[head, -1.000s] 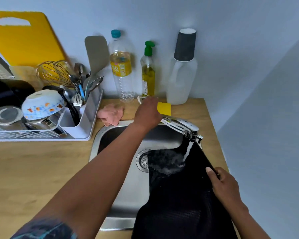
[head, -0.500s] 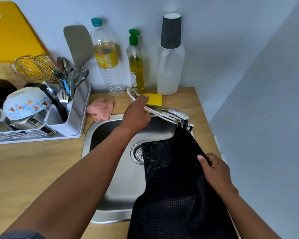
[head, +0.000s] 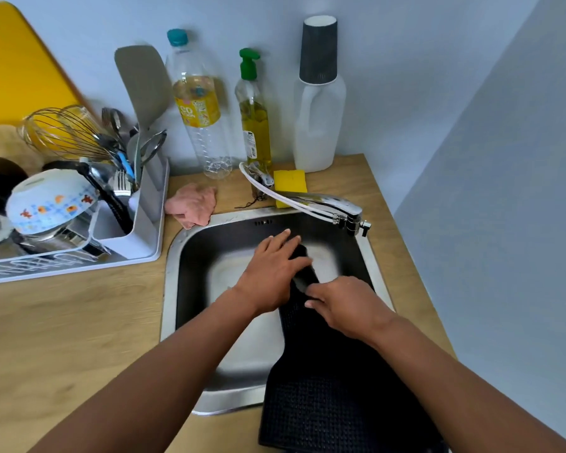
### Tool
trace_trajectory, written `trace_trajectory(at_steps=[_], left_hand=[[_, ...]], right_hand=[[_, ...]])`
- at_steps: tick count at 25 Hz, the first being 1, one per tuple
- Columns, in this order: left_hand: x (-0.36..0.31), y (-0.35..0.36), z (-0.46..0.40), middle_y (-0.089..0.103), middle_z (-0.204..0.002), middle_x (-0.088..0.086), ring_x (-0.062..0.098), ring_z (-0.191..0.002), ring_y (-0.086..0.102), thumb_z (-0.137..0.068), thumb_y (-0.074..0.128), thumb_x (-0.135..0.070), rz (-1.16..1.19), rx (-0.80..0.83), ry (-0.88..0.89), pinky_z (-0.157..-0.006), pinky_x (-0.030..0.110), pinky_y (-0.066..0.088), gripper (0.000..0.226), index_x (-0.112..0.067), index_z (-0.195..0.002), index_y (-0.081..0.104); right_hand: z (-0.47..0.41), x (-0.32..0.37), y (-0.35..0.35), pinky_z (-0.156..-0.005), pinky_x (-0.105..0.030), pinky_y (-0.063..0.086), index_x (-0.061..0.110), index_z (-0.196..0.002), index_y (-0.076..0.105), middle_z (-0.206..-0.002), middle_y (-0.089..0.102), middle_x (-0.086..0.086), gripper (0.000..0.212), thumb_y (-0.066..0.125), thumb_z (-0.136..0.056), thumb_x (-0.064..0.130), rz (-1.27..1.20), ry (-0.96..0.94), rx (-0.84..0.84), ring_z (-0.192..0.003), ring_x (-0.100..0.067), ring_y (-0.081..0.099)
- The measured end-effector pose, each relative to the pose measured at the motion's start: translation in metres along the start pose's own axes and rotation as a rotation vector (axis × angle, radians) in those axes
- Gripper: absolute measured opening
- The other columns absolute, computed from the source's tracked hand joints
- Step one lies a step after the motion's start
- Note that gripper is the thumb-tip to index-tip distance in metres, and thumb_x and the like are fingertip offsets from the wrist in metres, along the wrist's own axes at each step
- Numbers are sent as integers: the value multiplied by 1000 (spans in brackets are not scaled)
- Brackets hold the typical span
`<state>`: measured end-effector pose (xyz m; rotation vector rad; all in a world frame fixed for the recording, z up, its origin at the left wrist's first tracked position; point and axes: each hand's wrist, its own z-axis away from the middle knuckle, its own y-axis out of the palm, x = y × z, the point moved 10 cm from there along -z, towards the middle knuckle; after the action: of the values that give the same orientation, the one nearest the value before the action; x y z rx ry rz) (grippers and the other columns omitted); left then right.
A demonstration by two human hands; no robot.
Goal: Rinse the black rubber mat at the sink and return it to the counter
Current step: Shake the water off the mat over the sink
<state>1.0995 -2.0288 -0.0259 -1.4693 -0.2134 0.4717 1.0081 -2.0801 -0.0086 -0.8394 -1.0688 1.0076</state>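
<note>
- Both hands on black rubber mat (head: 337, 397), draped from sink (head: 190, 256) over front rim onto counter (head: 62, 322).
- Left hand (head: 272, 273) lies flat, fingers straight; right hand (head: 347, 308) grip pinches mat's upper edge.
- Faucet (head: 334, 207) shows no water; rinse looks finished, next lift mat out to counter.

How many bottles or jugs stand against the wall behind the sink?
3. The clear bottle with a teal cap is leftmost, the green-pump soap bottle in the middle, the white jug rightmost. None seems hidden.
</note>
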Motion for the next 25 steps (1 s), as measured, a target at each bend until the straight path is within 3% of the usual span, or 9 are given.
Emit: trace_trajectory(at_steps=[3, 7, 12, 14, 16, 18, 21, 23, 25], left_hand=[[31, 9, 8, 58, -142, -6, 25, -148, 33, -83, 68, -25, -24, 134, -63, -121, 50, 16, 48, -40, -129, 64], [71, -33, 20, 76, -104, -13, 17, -107, 66, -80, 70, -24, 167, -63, -172, -98, 37, 42, 32, -40, -107, 76], [112, -65, 47, 77, -88, -9, 18, -87, 70, -78, 76, -41, 233, -180, -346, -68, 29, 50, 17, -37, -95, 78], [123, -68, 58, 76, -88, -7, 20, -88, 70, -77, 76, -42, 229, -144, -387, -70, 31, 53, 18, -36, -94, 77], [132, -76, 66, 76, -89, -3, 23, -90, 69, -77, 77, -40, 227, -142, -418, -68, 31, 51, 19, -33, -94, 77], [144, -86, 73, 73, -86, -1, 26, -89, 68, -78, 78, -39, 208, -130, -458, -64, 28, 43, 19, -29, -93, 77], [162, -105, 81, 58, -79, -2, 23, -80, 62, -78, 80, -34, 279, -105, -458, -59, 23, 38, 11, -29, -76, 71], [166, -116, 84, 53, -71, -8, 8, -66, 53, -78, 82, -27, 350, -130, -435, -50, 9, 32, 32, -37, -65, 55], [172, -107, 86, 57, -66, -11, 6, -64, 55, -79, 82, -29, 425, -75, -492, -50, 12, 35, 32, -35, -63, 55]], right_hand=[[4, 16, -21, -80, -39, 55, 31, -120, 69, -100, 77, -5, 26, 57, -100, 43, -52, 9, -14, -96, -30, 70], [31, -15, -30, -86, -31, 52, 37, -137, 60, -113, 72, 1, 58, 77, -83, 51, -192, 224, 80, -104, -19, 68], [111, -70, 25, -79, -28, 54, 24, -107, 68, -102, 71, 4, 32, 76, -80, 41, -130, 488, 386, -96, -15, 70], [124, -73, 26, -67, -23, 50, 24, -89, 68, -84, 71, 6, 8, 72, -84, 28, -194, 506, 308, -82, -14, 70], [123, -72, 4, -58, -23, 49, 21, -75, 68, -65, 69, 1, 11, 76, -83, 21, -317, 508, 137, -64, -14, 69], [119, -67, -34, -60, -35, 55, 21, -74, 73, -59, 72, -2, 12, 81, -82, 20, -466, 504, -83, -51, -16, 69], [105, -56, -81, -61, -37, 58, 18, -77, 77, -57, 74, -3, 9, 83, -82, 23, -601, 483, -350, -48, -16, 72], [90, -49, -89, -63, -38, 61, 18, -77, 77, -59, 75, -2, 11, 83, -82, 25, -621, 486, -432, -50, -15, 73], [75, -47, -83, -68, -43, 63, 20, -78, 78, -62, 75, -2, 8, 83, -82, 26, -651, 513, -459, -52, -15, 73]])
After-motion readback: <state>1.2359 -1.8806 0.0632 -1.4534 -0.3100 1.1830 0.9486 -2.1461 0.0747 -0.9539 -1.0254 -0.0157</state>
